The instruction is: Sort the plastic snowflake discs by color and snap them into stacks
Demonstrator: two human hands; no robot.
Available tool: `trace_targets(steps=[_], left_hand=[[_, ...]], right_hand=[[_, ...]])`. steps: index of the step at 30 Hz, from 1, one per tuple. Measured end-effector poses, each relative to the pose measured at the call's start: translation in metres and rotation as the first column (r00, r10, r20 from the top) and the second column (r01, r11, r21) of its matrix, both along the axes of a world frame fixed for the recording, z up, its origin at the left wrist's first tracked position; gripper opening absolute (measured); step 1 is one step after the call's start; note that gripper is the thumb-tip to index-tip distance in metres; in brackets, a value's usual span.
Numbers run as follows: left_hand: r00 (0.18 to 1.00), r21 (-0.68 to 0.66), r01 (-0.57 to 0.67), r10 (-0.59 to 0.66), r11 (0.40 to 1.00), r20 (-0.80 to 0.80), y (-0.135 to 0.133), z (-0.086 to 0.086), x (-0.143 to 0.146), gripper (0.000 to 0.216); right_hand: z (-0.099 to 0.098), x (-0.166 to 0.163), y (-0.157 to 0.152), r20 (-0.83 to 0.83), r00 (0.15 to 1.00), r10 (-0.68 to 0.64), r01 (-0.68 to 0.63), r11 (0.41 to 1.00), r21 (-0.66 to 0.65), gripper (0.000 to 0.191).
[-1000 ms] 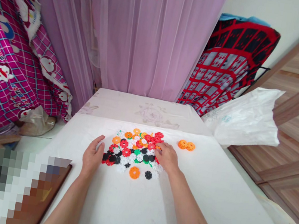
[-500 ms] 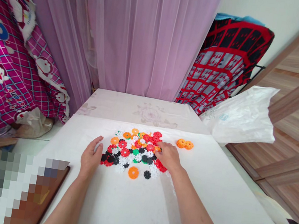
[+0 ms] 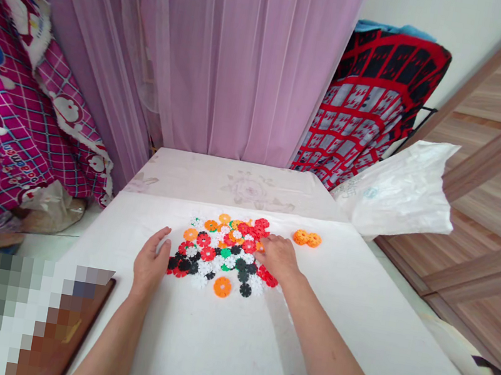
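Note:
A heap of notched plastic snowflake discs in red, white, black, orange and green lies on the white-covered table. Beside its left edge rests my left hand, upright on its side, thumb and fingers apart with nothing in them. My right hand reaches over the right edge of the heap. Its thumb and fingers are apart around an orange disc, touching the discs there; the palm side is hidden. In front of the heap lie a single orange disc and a black disc.
Two orange stacks of discs stand side by side to the right of the heap. A white plastic bag hangs at the table's right side. A brown board-like object is at the left front edge. Purple curtains hang behind.
My right thumb has extended slightly leftward over the discs, opening away from the fingers. My left hand keeps its place beside the heap. The view has shifted slightly.

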State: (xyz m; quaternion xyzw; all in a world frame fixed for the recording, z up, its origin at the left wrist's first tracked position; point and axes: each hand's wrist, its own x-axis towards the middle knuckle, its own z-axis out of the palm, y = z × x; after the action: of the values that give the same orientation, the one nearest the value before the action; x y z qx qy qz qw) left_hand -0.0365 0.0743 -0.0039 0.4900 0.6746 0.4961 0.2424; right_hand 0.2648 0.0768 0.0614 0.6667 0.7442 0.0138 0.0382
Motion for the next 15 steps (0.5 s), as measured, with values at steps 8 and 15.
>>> trace_targets(steps=[8, 15], left_hand=[[1.000, 0.007, 0.007, -0.007, 1.000, 0.000, 0.001, 0.000, 0.002, 0.035], [1.000, 0.008, -0.001, 0.001, 1.000, 0.012, 0.000, 0.003, 0.003, 0.034]], right_hand=[[0.000, 0.017, -0.006, -0.207, 0.971, -0.121, 0.158, 0.973, 0.171, 0.033], [-0.018, -0.038, -0.065, -0.486, 0.846, 0.218, -0.071, 0.950, 0.304, 0.021]])
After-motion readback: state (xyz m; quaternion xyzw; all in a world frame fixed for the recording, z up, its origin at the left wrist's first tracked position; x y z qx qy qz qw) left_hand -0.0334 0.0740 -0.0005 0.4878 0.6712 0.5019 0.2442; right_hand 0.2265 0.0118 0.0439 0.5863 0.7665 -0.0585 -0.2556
